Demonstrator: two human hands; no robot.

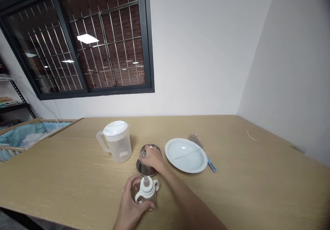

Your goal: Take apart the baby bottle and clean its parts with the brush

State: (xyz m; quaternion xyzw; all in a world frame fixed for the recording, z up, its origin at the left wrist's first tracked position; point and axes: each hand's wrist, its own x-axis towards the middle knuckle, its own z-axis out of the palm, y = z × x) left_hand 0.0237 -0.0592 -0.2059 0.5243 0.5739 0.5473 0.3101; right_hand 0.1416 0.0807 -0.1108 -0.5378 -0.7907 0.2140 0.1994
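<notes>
The left hand (130, 200) curls around a two-handled baby bottle (147, 190); the right hand (152, 157), stretched forward palm-down, pinches a small clear cap (142, 154) over the steel bowl (139, 168).

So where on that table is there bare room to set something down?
The widest bare tabletop lies right of the oval plate and blue-handled brush, with a thin pale strip toward the back. Another patch lies left of the lidded pitcher. The middle is crowded: metal bowl, handled baby bottle, left hand and right hand.
</notes>
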